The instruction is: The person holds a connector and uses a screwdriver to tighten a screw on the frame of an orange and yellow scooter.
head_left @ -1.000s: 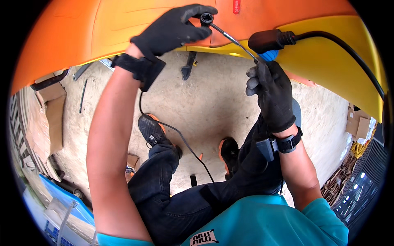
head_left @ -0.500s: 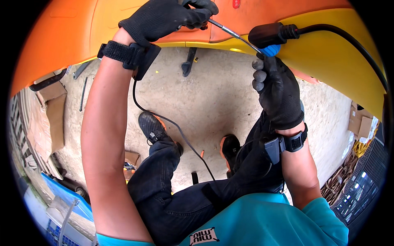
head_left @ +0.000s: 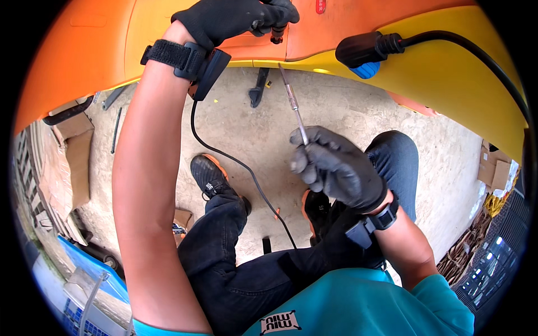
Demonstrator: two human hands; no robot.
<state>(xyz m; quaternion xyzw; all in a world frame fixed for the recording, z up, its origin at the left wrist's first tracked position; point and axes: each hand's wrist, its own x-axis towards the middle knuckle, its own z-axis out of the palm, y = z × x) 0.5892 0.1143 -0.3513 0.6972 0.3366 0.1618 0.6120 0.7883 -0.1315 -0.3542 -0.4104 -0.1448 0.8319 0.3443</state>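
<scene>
My right hand (head_left: 342,168), in a black glove, pinches a slim metal rod (head_left: 292,98) with a thicker sleeve midway, like a screwdriver shaft. Its pointed end slants up and left toward the edge of an orange and yellow panel (head_left: 358,33). Against the orange part, my gloved left hand (head_left: 235,22) is closed on a small dark cylindrical piece (head_left: 277,35) with a reddish end. The glove hides most of that piece. Right of both hands, a black cable connector (head_left: 361,49) with a blue underside (head_left: 367,70) hangs in front of the yellow part.
A thick black cable (head_left: 476,50) arcs right from the connector. A thin black cord (head_left: 246,176) hangs from my left wrist device. Cardboard (head_left: 73,162) stands at the left. A black bracket (head_left: 258,88) shows beneath the panel. My legs and shoes are below.
My right hand has come down and left, away from the connector, taking the metal rod with it. The rod's far end has left my left hand, which has shifted slightly right.
</scene>
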